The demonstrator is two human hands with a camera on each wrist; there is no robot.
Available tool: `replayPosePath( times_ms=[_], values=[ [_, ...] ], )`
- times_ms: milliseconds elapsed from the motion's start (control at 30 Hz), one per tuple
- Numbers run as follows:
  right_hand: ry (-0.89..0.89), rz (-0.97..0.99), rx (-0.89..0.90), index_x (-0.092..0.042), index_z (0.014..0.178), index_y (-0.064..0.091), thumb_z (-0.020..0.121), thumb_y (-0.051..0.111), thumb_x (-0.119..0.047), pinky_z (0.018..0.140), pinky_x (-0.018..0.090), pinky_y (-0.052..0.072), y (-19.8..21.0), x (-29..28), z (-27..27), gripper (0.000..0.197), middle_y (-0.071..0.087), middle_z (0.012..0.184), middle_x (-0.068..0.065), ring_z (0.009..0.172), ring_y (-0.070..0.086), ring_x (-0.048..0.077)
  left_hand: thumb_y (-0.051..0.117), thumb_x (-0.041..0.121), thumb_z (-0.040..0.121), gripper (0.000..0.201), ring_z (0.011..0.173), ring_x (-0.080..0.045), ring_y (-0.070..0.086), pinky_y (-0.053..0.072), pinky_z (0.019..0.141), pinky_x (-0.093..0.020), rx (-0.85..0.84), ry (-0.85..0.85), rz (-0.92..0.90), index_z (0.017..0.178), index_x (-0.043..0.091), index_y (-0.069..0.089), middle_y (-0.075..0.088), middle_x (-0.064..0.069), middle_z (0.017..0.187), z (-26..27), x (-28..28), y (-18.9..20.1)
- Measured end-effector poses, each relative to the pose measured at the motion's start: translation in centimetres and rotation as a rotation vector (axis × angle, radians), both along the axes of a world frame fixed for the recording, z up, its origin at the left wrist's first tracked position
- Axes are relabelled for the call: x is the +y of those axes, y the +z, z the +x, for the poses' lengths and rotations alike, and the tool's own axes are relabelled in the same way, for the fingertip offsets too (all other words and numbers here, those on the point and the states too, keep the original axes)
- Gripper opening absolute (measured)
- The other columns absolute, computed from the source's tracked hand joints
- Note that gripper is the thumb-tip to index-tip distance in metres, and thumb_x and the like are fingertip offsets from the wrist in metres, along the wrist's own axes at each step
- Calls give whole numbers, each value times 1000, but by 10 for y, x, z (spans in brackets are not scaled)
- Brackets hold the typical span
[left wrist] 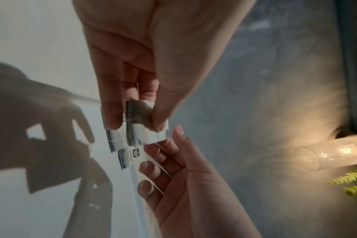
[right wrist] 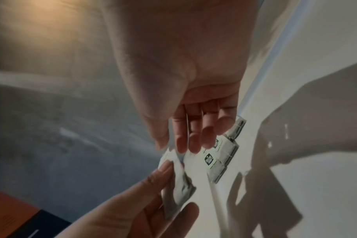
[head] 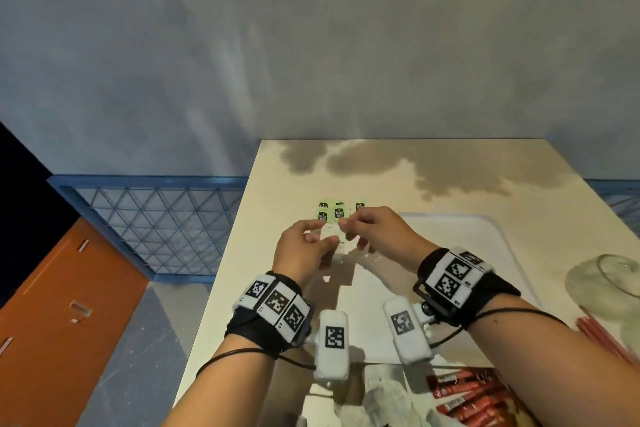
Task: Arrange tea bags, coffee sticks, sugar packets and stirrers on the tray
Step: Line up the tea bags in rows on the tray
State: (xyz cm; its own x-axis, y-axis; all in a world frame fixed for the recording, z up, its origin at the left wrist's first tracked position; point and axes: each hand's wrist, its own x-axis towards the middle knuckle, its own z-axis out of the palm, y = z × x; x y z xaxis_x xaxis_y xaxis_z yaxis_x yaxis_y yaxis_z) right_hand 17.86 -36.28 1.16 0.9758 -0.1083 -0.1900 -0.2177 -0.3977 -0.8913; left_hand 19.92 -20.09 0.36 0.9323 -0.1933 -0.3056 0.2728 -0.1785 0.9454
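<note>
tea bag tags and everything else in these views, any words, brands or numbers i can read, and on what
Tea bag tags: dark label with white print, too blurred to read.
Tag by the right hand: two lines of print, unreadable.
Red coffee sticks: lettering blurred.
Wrist bands: square code markers; small characters beside them too small to read.

The small paper tea-bag tags [head: 338, 212] are pale green with black print. The flat plastic tray [head: 485, 229] is plain white. The foil coffee sticks [head: 464, 395] are red. The fabric wristbands [head: 277, 305] are black, bearing white squares with black pixel patterns.
</note>
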Motion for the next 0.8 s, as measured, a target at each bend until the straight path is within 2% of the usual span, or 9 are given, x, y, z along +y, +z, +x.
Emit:
replayPosePath(
  times_ms=[100,167,267,367,467,533,633,733,800],
  values=[
    [-4,20,-26,-7,84,69,92,65,-24,60,25,45,7,2,-15,19,68,80,1,67,61,14,73,4,84,33,65,-24,65,58,68,-38,-31,-22,-9,113,10,61,69,-17,83,-11,-5,8],
    [-27,32,-51,-8,82,65,93,64,-18,62,27,45,12,3,-25,15,69,81,5,66,62,15,76,4,81,32,63,-22,67,57,65,-35,-61,-32,6,110,8,62,70,-12,82,-19,-8,13],
    [-130,2,-97,-6,83,60,93,62,-18,65,31,46,18,2,-36,16,68,83,9,65,64,17,81,12,73,30,79,-18,68,56,77,-34,-212,-3,155,98,15,66,68,1,87,-28,-11,18],
    [-220,-54,-126,-2,86,57,93,60,-19,74,41,53,22,-1,-44,19,68,79,9,70,67,22,83,18,72,29,84,-12,65,47,72,-16,-350,-35,262,97,18,68,68,5,90,-43,-18,26],
    [-223,-85,-139,-1,83,57,88,57,-14,78,47,55,26,4,-53,13,66,76,12,75,66,30,80,20,73,27,72,2,62,41,61,-3,-363,-89,274,98,17,70,70,6,85,-55,-26,27],
    [-229,-104,-157,-1,84,58,86,57,-12,76,46,57,28,9,-58,12,68,77,13,77,67,31,77,22,75,21,69,2,63,43,63,-5,-386,-88,278,94,16,72,71,5,78,-59,-29,27],
    [-211,-90,-168,-4,83,62,88,62,-17,79,43,57,29,12,-62,13,71,76,10,76,69,26,71,21,79,8,72,-8,67,49,70,-19,-413,-71,255,83,20,77,71,4,68,-62,-29,27],
    [-182,-38,-165,-10,80,66,92,64,-24,77,42,58,28,9,-61,19,73,77,8,75,70,25,63,15,90,17,70,-11,69,54,75,-24,-387,-27,220,80,17,78,73,2,68,-56,-25,21],
    [-212,-27,-165,-13,84,67,91,66,-22,72,40,57,24,4,-58,12,71,80,4,71,69,22,63,11,91,17,70,-17,72,59,81,-35,-312,4,166,81,15,77,71,2,66,-48,-23,15]
  ],
)
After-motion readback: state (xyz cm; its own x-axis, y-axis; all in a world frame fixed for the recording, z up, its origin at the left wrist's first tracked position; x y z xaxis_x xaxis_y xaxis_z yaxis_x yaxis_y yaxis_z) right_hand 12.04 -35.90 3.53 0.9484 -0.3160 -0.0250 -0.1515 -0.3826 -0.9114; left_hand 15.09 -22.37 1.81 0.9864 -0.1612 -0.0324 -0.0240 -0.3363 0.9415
